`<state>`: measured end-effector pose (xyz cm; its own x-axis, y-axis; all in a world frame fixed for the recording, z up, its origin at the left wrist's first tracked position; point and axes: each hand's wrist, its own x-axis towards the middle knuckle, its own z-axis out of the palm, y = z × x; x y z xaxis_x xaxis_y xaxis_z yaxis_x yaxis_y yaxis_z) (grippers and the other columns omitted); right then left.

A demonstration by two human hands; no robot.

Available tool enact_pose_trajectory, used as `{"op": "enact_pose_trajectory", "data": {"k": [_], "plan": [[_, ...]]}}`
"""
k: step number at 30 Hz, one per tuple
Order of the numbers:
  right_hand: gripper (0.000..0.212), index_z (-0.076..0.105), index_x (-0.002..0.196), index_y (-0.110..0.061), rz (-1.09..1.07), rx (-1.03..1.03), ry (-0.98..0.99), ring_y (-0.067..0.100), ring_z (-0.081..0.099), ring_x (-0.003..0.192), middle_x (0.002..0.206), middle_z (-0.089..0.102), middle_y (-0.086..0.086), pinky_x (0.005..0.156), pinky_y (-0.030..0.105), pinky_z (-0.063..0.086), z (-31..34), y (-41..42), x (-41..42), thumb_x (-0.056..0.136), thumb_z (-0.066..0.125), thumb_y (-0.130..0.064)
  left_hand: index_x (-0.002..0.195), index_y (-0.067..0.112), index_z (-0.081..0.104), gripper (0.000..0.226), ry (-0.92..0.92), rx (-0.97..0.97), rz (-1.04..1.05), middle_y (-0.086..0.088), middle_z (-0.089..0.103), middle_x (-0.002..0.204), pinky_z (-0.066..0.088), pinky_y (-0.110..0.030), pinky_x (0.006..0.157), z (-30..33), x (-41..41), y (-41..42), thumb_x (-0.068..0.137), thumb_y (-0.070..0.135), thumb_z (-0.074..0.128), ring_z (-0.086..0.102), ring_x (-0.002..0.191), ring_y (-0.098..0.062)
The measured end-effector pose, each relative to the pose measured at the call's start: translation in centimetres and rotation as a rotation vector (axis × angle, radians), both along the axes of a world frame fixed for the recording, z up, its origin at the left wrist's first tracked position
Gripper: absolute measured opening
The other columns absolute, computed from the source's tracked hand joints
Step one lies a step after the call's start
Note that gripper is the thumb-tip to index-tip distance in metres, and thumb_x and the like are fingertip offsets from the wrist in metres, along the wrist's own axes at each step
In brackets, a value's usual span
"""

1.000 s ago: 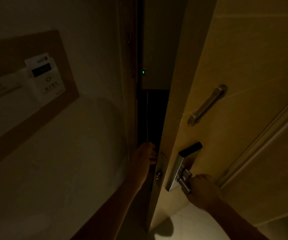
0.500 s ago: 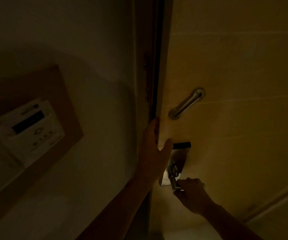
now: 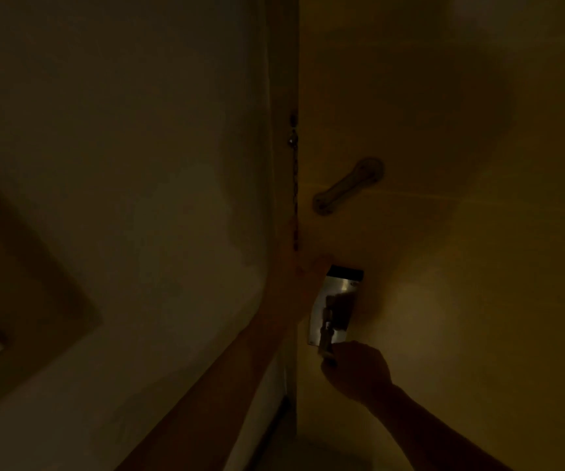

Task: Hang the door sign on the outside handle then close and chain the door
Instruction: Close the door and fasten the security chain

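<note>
Now pressing flat left hand (image 3: 303, 266) against door (image 3: 444, 232) edge, right hand (image 3: 357, 370) gripping lever (image 3: 326, 338), seemingly seating the latch before chaining (image 3: 294, 185)

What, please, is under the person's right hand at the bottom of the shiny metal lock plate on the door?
The right hand covers the end of the metal lever handle, whose neck runs down the shiny metal lock plate. The covered end and the fingers' grip are hidden.
</note>
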<state>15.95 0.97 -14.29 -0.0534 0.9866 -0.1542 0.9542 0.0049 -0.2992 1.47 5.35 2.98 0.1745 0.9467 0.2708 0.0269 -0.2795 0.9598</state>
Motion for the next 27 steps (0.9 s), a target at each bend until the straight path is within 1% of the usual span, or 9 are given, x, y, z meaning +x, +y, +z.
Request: {"op": "enact_pose_trajectory", "data": {"k": [4,6,8,11,13,16,20,24,27], "plan": [[0.032,0.066,0.105,-0.024,-0.052,0.074,0.037,0.010,0.060,0.070,0.078,0.058,-0.009,0.058,0.021,0.039,-0.7,1.5,0.1,0.095,0.042,-0.043,0.120,0.019,0.056,0.028,0.099,0.057,0.157,0.015,0.061,0.100,0.046,-0.001,0.068,-0.9,-0.7,2.7,0.095,0.009,0.062,0.059,0.082,0.019],[0.031,0.063,0.109,-0.023,-0.080,0.103,0.029,0.006,0.053,0.060,0.070,0.051,-0.013,0.052,0.019,0.035,-0.9,2.2,0.2,0.095,0.043,-0.043,0.105,0.017,0.063,0.014,0.135,0.089,0.219,0.013,0.061,0.085,0.044,0.000,0.057,-1.1,-1.1,4.2,0.094,0.009,0.063,0.058,0.069,0.016],[0.031,0.061,0.112,-0.023,-0.105,0.111,0.028,0.004,0.047,0.056,0.068,0.050,-0.013,0.052,0.018,0.037,-1.2,2.6,0.1,0.094,0.044,-0.042,0.094,0.017,0.064,0.006,0.163,0.116,0.207,0.010,0.062,0.079,0.044,-0.002,0.054,-1.1,-1.3,5.3,0.091,0.013,0.068,0.059,0.065,0.012],[0.028,0.063,0.106,-0.027,-0.136,0.123,0.030,0.004,0.046,0.055,0.067,0.051,-0.013,0.054,0.020,0.040,-1.4,3.3,0.1,0.094,0.044,-0.042,0.083,0.016,0.062,0.012,0.173,0.094,0.127,0.005,0.061,0.073,0.045,-0.006,0.055,-1.1,-0.8,6.9,0.087,0.020,0.073,0.056,0.060,0.005],[0.025,0.064,0.092,-0.030,-0.151,0.106,0.028,0.006,0.049,0.057,0.066,0.050,-0.012,0.058,0.023,0.045,-1.5,3.9,0.1,0.094,0.043,-0.044,0.074,0.018,0.057,0.022,0.172,0.077,0.118,0.001,0.059,0.068,0.045,-0.012,0.053,-1.4,-0.3,8.0,0.087,0.022,0.074,0.054,0.057,-0.003],[0.028,0.047,0.067,-0.031,-0.187,0.051,0.097,0.004,0.047,0.054,0.060,0.046,-0.013,0.060,0.023,0.049,-2.2,4.7,0.0,0.093,0.048,-0.042,0.066,0.019,0.049,0.033,0.142,0.020,0.110,-0.010,0.056,0.067,0.049,-0.021,0.056,-1.8,0.2,9.1,0.085,0.024,0.076,0.055,0.059,-0.012],[0.033,0.041,0.062,-0.031,-0.242,0.035,0.164,0.002,0.045,0.053,0.059,0.045,-0.012,0.054,0.018,0.040,-3.1,5.6,0.2,0.091,0.054,-0.040,0.067,0.003,0.051,0.036,0.092,-0.014,0.082,-0.023,0.063,0.066,0.057,-0.030,0.059,-1.8,0.2,10.4,0.081,0.020,0.079,0.061,0.057,-0.018],[0.037,0.041,0.057,-0.031,-0.260,0.026,0.192,0.004,0.048,0.055,0.060,0.048,-0.011,0.054,0.020,0.040,-3.2,6.3,0.4,0.090,0.056,-0.039,0.065,0.012,0.048,0.035,0.066,-0.097,0.090,-0.029,0.065,0.074,0.053,-0.029,0.048,-1.7,0.5,11.7,0.079,0.012,0.080,0.060,0.060,-0.022],[0.032,0.045,0.060,-0.030,-0.284,0.033,0.209,0.005,0.052,0.056,0.061,0.052,-0.009,0.052,0.020,0.040,-3.3,6.9,0.6,0.089,0.055,-0.038,0.064,0.008,0.051,0.035,0.156,-0.032,0.149,-0.010,0.057,0.065,0.053,-0.030,0.056,-1.9,0.9,12.4,0.079,0.018,0.081,0.056,0.059,-0.016]]}}
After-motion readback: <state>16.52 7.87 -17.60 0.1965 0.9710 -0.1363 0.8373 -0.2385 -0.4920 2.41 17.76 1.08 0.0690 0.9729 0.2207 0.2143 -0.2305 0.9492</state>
